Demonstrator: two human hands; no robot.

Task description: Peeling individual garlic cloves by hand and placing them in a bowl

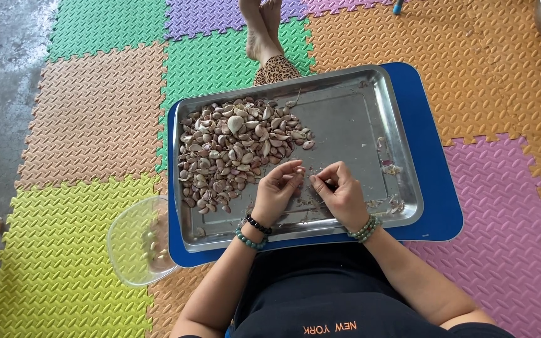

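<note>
- Garlic clove [297,169] pinched in left hand [277,191] fingers; right hand [340,194] fingers picking at it.
- Big unpeeled garlic pile [233,150] waits on steel tray [345,106].
- Few peeled cloves in clear bowl [134,241], near left: early going.

Black top, leopard-print trousers [275,69], beaded bracelets [253,233] on both wrists.

The one camera sits on my head, looking steeply down, close over my lap and the rectangular steel tray [345,106] on its blue board [430,156]; far coloured foam mats [95,106] fill the edges.
</note>
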